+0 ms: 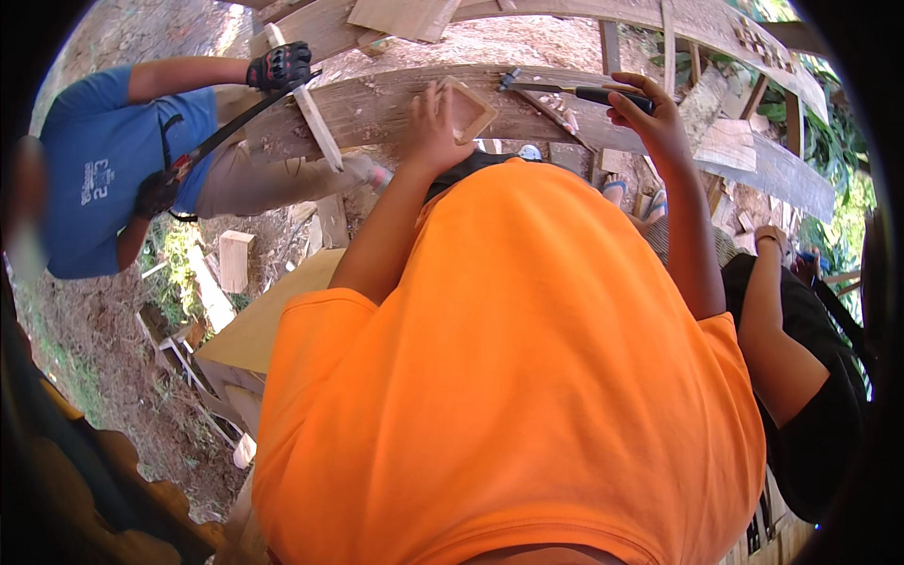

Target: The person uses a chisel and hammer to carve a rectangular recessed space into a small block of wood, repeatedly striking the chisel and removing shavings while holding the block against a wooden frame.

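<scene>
My left hand [431, 124] presses a small, flat, light wooden block [468, 109] against a long weathered wooden beam [377, 108] in front of me. My right hand [650, 115] grips the black handle of a hammer [574, 90]. The hammer lies level over the beam, and its metal head points left, just right of the block. My orange shirt [508, 377] fills the lower middle of the view and hides what lies under the beam.
At the left, a person in a blue shirt [104, 179] holds a wooden strip [315, 127] with a black-gloved hand [280, 66] and a dark bar in the other. Another person's arm [767, 311] is at the right. Wood offcuts [234, 259] lie on the dirt; more timber framing [725, 28] is beyond.
</scene>
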{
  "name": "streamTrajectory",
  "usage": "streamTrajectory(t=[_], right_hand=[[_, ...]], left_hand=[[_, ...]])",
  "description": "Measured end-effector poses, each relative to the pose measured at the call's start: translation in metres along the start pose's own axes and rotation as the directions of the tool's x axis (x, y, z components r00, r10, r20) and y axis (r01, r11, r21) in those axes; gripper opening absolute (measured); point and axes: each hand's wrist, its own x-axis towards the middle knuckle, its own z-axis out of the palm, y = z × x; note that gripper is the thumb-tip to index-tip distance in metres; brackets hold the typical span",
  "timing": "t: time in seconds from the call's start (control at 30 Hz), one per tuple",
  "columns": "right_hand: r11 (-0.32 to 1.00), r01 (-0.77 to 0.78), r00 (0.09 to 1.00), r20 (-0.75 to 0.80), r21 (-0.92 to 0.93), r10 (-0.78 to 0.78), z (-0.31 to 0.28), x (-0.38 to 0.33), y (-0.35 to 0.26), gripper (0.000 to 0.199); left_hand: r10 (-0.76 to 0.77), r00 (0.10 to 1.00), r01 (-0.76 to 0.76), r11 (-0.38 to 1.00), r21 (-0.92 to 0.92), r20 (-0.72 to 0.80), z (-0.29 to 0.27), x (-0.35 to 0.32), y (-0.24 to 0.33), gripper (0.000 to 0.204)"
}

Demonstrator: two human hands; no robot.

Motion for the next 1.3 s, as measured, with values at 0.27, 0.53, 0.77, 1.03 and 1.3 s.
streamTrajectory(t=[0.27,0.53,0.77,1.03,1.3], right_hand=[[0.977,0.033,0.996,-0.083,0.210,-0.015,0.020,0.003,0.018,0.042],[0.986,0.165,0.972,-0.172,0.030,-0.158,0.035,0.036,0.026,0.043],[0.961,0.265,0.964,-0.056,0.076,-0.261,0.076,0.092,-0.004,0.033],[0.910,0.295,0.955,0.060,-0.292,-0.291,0.102,0.131,-0.016,0.042],[0.968,0.132,0.991,0.047,-0.212,-0.125,0.111,0.124,-0.034,0.049]], left_hand=[[0.103,0.994,-0.097,0.979,-0.180,0.023,-0.004,0.014,0.002,0.117],[-0.132,0.991,0.132,0.990,-0.047,-0.003,-0.002,-0.011,0.052,0.121],[-0.205,0.978,0.208,0.972,-0.109,0.041,0.005,0.002,0.030,0.097],[-0.012,0.996,-0.067,0.584,-0.809,-0.091,-0.020,0.108,0.047,0.060],[0.252,0.941,0.209,0.088,-0.974,0.225,-0.014,0.157,0.061,0.039]])
